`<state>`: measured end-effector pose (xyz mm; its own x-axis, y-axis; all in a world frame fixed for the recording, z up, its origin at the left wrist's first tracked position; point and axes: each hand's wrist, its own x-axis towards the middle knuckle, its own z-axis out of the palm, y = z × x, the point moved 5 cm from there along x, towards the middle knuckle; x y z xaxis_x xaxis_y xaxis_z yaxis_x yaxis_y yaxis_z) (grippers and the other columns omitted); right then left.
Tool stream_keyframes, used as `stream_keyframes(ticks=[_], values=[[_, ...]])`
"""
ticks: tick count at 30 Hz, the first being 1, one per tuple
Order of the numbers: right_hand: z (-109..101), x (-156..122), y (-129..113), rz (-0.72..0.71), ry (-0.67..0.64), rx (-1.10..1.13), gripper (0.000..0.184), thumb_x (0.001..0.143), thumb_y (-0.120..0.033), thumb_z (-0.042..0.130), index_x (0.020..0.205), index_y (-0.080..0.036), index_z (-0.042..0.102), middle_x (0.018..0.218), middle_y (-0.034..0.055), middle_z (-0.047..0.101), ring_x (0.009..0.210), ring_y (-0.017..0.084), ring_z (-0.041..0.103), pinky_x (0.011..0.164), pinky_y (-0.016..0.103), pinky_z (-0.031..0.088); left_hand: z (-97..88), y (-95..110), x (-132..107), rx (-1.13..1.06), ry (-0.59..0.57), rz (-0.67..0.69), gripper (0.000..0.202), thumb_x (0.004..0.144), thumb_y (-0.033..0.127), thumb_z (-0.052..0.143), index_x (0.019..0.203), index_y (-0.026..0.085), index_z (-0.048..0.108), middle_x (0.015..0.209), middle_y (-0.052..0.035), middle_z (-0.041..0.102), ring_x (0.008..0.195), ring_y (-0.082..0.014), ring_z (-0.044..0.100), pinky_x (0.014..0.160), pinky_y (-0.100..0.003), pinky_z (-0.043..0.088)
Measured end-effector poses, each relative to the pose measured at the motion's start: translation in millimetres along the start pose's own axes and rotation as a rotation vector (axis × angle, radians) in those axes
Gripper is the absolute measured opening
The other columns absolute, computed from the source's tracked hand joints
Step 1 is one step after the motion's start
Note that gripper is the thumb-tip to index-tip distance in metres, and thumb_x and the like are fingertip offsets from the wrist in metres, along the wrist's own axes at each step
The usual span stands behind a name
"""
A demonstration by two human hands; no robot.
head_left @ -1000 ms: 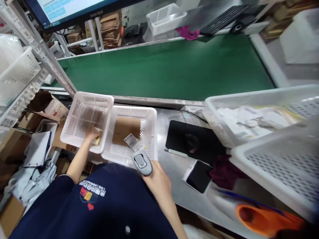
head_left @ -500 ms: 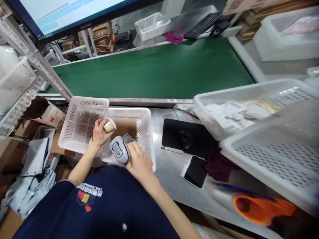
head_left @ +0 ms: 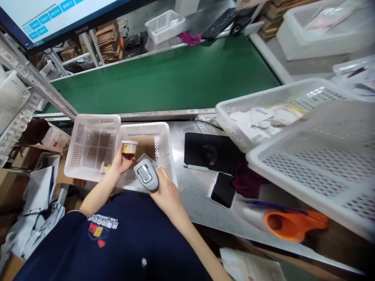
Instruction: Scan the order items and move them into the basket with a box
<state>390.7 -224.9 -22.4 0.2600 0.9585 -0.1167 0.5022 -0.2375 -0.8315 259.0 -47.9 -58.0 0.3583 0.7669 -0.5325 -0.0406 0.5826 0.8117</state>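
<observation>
My left hand [head_left: 123, 162] is closed round a small tub [head_left: 129, 147] with a white lid and a yellow label, held upright over the right-hand white basket [head_left: 172, 156]. In my right hand [head_left: 165, 191] is a grey barcode scanner [head_left: 146, 175], its head toward the tub. A piece of brown cardboard [head_left: 146, 146] and a printed label partly behind the scanner lie in that basket. Beside it stands the left-hand white basket [head_left: 70, 156], with another small tub [head_left: 105, 168] at its near edge, partly hidden by my left forearm.
Beyond the baskets runs a green conveyor belt [head_left: 164, 78], with a monitor [head_left: 73, 31] above left. To the right are a black mouse pad [head_left: 193, 150], a phone [head_left: 223, 190], an orange tape dispenser [head_left: 293, 226] and large white baskets [head_left: 293, 168], one holding papers.
My left hand has turned the tub from tilted to upright, its label now facing the scanner. A second tub now shows in the left basket. The whole view has shifted slightly.
</observation>
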Motion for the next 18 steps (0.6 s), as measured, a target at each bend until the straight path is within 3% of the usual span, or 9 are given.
stream_keyframes(ticks=[4,7,10,14,18], values=[[5.8,1.3,1.4,0.019,-0.003,0.055,0.025,0.088,-0.018,0.060,0.113,-0.022,0.058,0.115,0.0091,0.063,0.098,0.030,0.069,0.074,0.035,0.046,3.9,-4.8,0.6,-0.046,-0.033,0.019,0.038,0.091,0.057,0.073,0.103,0.021,0.071,0.119,-0.0134,0.079,0.121,-0.0312,0.074,0.117,-0.052,0.056],[6.2,2.2,0.8,0.008,-0.009,0.078,0.023,0.090,-0.020,0.061,0.113,-0.023,0.057,0.114,0.0086,0.063,0.102,0.031,0.069,0.077,0.036,0.049,4.9,-5.1,-1.6,-0.030,-0.045,0.024,0.025,0.088,0.043,0.075,0.102,0.023,0.071,0.119,-0.0116,0.080,0.129,-0.0348,0.070,0.115,-0.060,0.056],[7.3,1.9,0.3,0.022,-0.038,0.062,0.022,0.092,-0.022,0.062,0.113,-0.022,0.056,0.115,0.0087,0.063,0.100,0.030,0.069,0.077,0.036,0.048,3.8,-4.7,-4.1,-0.014,-0.025,0.010,0.015,0.086,0.029,0.070,0.100,0.024,0.071,0.118,-0.0086,0.080,0.132,-0.0337,0.069,0.112,-0.060,0.059],[7.9,0.8,-3.7,0.020,-0.054,0.022,0.020,0.092,-0.020,0.062,0.110,-0.022,0.055,0.112,0.0086,0.062,0.102,0.031,0.069,0.077,0.036,0.046,1.0,-4.2,-3.2,0.045,-0.007,0.043,0.024,0.080,0.021,0.071,0.104,0.023,0.071,0.121,-0.0085,0.079,0.127,-0.0314,0.071,0.112,-0.055,0.059],[5.1,-2.3,-4.6,0.028,-0.057,0.003,0.019,0.090,-0.020,0.058,0.109,-0.022,0.055,0.112,0.0096,0.063,0.100,0.031,0.069,0.075,0.036,0.045,-1.3,-10.8,0.6,0.124,-0.008,0.067,0.051,0.073,0.026,0.082,0.122,0.019,0.068,0.132,-0.0129,0.075,0.128,-0.0338,0.069,0.113,-0.055,0.056]])
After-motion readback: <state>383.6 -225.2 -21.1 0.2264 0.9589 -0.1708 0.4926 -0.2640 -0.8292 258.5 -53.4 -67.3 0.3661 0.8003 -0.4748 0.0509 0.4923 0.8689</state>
